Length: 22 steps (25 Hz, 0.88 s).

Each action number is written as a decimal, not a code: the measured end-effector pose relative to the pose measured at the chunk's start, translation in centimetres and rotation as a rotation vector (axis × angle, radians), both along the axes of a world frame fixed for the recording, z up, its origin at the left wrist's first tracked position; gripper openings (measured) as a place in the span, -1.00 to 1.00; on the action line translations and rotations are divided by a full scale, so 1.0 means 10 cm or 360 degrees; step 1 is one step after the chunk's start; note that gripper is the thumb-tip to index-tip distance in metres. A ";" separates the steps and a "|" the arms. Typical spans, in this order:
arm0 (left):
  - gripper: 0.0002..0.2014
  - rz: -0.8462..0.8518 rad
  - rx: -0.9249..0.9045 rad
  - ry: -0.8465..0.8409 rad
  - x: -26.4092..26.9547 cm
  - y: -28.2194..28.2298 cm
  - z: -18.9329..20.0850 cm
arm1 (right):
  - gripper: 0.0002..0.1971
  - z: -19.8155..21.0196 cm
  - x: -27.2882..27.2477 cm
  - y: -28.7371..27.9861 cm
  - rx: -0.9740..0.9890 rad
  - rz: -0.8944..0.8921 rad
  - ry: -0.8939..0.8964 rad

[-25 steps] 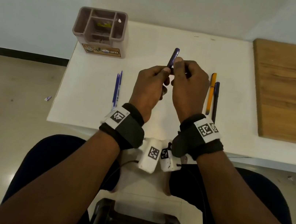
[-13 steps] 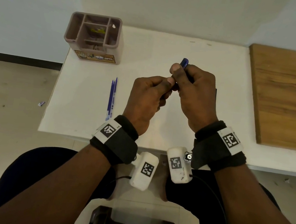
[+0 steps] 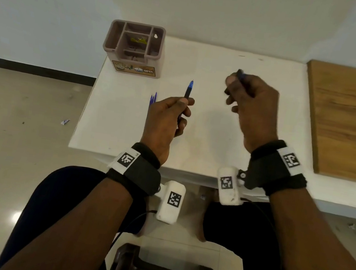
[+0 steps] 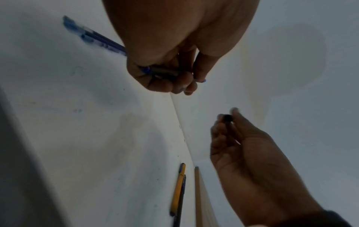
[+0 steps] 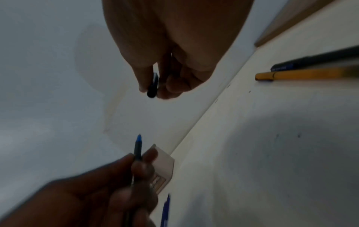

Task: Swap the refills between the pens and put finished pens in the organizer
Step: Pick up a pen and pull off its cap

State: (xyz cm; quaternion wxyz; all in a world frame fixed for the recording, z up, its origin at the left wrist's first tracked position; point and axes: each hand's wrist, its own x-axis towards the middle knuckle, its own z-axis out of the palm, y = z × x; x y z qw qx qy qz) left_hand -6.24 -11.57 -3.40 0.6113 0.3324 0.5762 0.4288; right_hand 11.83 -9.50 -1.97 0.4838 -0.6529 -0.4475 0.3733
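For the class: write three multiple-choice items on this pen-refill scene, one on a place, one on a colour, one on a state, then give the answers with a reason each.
1. Where does the organizer stand?
A. far left corner of the white table
B. on the wooden board
C. on the floor

2. What colour is the tip of the pen in the left hand?
A. red
B. blue
C. green

3. How do the two hands stand?
A. joined on one pen
B. both flat on the table
C. apart, each holding a piece

Answers:
1. A: the head view shows it at the table's far left corner, away from the wooden board.
2. B: the tip above the fingers is bright blue, also in the right wrist view.
3. C: the left hand grips the pen, the right hand pinches a small dark piece, bare table between them.
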 end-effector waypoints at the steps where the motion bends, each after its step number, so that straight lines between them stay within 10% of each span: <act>1: -0.75 -0.0018 -0.0001 0.0033 0.00 0.02 0.02 | -0.75 -0.07 -0.07 0.03 -0.0054 0.0049 -0.0087; 16: -0.70 -0.0049 -0.0085 0.0163 -0.30 0.31 -0.16 | -0.68 -0.73 -0.62 0.59 -0.0482 0.0161 -0.0911; 22: -0.74 -0.0076 -0.0130 0.0157 -0.24 0.23 -0.02 | -0.59 -0.44 -0.67 0.41 -0.0255 0.0011 -0.0668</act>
